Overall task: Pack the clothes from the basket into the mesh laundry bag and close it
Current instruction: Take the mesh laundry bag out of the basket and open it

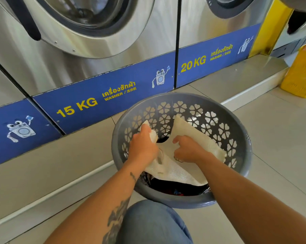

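A round grey plastic basket (235, 110) with flower-shaped holes stands on the tiled floor in front of me. Across its inside lies a white mesh laundry bag (192, 136). My left hand (142, 147) is closed on the bag's left edge. My right hand (187, 149) grips the bag near its middle, fingers curled into the fabric. Between the two hands a dark gap shows in the bag. Dark clothes (175, 189) lie under the bag at the basket's near side, mostly hidden.
Steel washers (88, 55) with blue 15 KG and 20 KG panels stand on a raised step just behind the basket. A yellow basket (300, 76) sits at the far right. My knee in blue jeans (154, 224) is below the grey basket.
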A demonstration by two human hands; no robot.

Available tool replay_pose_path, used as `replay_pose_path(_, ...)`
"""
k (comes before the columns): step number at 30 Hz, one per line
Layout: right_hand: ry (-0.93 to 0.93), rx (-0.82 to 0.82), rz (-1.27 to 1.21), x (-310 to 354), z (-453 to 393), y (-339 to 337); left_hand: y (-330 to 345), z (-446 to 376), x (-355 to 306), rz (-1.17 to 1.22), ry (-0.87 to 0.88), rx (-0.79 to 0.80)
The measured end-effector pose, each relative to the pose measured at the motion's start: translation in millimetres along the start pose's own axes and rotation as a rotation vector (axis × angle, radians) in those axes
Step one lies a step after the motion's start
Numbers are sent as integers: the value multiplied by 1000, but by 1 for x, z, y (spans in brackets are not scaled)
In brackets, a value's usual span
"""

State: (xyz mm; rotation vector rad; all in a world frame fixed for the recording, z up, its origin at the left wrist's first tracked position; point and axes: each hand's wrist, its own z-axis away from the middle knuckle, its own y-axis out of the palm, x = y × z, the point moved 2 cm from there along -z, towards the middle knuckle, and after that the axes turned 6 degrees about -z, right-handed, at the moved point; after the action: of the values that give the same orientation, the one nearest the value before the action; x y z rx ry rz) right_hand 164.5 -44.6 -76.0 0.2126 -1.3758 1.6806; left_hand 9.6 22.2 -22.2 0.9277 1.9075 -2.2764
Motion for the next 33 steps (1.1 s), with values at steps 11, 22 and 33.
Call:
replay_pose_path(11, -110, 0, -904, 95, 48, -29, -141, 29, 16, 319, 169, -487)
replay_pose_path(22, -338, 93, -781, 226, 98, 16, -227, 94, 50, 315, 172, -698)
replay_pose_path(33, -646, -29, -568, 296, 148, 61, -292, 162, 155, -114, -82, -742)
